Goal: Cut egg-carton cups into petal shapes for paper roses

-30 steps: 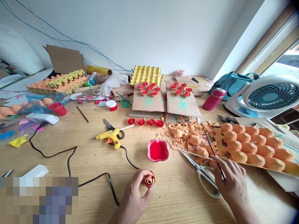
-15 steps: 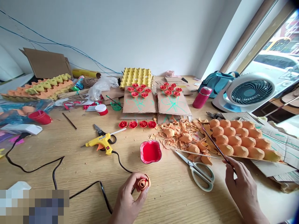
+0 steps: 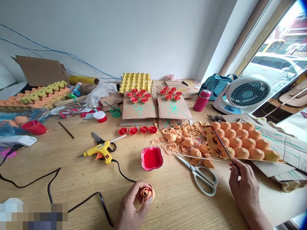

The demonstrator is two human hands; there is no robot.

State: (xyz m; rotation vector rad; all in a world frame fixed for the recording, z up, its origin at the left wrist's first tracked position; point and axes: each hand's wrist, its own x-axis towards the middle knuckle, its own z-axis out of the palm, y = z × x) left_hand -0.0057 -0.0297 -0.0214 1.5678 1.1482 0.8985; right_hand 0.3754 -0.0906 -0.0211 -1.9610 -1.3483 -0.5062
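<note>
My left hand (image 3: 133, 206) pinches a small unpainted orange paper rose (image 3: 147, 193) just above the wooden table's near edge. My right hand (image 3: 243, 187) grips a thin dark paintbrush (image 3: 222, 144) whose tip points up and left over the orange egg tray (image 3: 244, 143). A red paint cup (image 3: 151, 158) stands between the hands, a little further back. White-handled scissors (image 3: 199, 174) lie open just left of my right hand. Four painted red roses (image 3: 137, 130) sit in a row behind the cup.
A yellow glue gun (image 3: 98, 151) with a black cord (image 3: 52, 182) lies to the left. Orange cardboard scraps (image 3: 184, 137) are piled mid-table. Two cardboard sheets with red roses (image 3: 155, 102), a yellow egg tray (image 3: 136, 81), a red bottle (image 3: 202, 100) and a fan (image 3: 247, 94) stand behind.
The view has swung right, so the table's contents slid left. My right hand lifted the paintbrush away from the scissors to the right. My left hand keeps the rose.
</note>
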